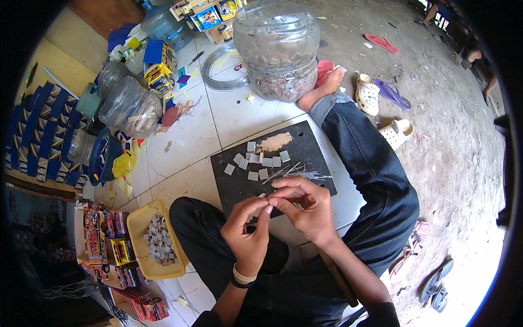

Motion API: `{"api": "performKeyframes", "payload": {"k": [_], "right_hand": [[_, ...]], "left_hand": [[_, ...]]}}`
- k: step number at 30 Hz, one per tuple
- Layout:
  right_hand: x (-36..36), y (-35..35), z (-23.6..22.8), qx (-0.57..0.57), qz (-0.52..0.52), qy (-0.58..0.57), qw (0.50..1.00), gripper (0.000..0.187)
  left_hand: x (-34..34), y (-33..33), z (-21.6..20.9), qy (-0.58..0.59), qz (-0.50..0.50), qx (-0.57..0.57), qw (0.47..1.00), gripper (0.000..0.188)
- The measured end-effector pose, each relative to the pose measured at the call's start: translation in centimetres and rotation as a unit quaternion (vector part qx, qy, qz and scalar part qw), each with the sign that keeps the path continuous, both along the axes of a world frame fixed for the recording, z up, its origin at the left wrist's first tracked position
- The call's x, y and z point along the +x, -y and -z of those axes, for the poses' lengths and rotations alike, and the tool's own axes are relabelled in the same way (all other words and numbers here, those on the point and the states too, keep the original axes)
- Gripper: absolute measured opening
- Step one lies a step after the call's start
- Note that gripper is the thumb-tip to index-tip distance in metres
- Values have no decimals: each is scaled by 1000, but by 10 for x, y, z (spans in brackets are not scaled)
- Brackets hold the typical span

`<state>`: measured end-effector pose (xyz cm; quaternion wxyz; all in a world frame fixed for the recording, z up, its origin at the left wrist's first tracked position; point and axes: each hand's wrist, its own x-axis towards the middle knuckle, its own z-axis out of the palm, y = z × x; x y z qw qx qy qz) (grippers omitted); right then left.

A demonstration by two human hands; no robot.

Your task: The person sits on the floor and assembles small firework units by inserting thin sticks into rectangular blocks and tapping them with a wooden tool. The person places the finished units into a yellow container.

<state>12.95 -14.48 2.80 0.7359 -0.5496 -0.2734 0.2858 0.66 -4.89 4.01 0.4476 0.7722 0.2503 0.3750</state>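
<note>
My left hand (248, 233) and my right hand (309, 213) meet over the near edge of a black board (229, 192). Thumbs and fingertips of both are pinched together at one spot; whatever lies between them is too small and covered to make out. Just beyond the fingers, a loose bunch of thin metal wires (318, 176) rests on the board. Several small pale square pieces (253, 176) are scattered left of the wires. Behind them sits a little heap of sawdust (275, 141). A wooden handle (339, 278) shows beneath my right forearm.
Left of my knee stands a yellow basin (136, 252) holding many small blocks (161, 244), beside colourful boxes (93, 234). Ahead are a big clear plastic container (276, 38) with wood scraps and a wire coil (207, 76). Footwear, including a white clog (366, 94), lies to the right.
</note>
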Motion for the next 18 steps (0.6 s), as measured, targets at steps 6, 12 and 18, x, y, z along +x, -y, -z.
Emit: {"api": "performKeyframes", "payload": {"k": [6, 12, 18], "right_hand": [[1, 0, -3, -45, 6, 27, 999, 33], [11, 5, 3, -86, 36, 19, 995, 26], [15, 10, 7, -151, 44, 102, 982, 19]], "left_hand": [[-6, -20, -3, -42, 30, -93, 994, 21], [-10, -46, 4, -14, 40, -284, 958, 27], [-9, -58, 15, 14, 10, -347, 938, 22]]}}
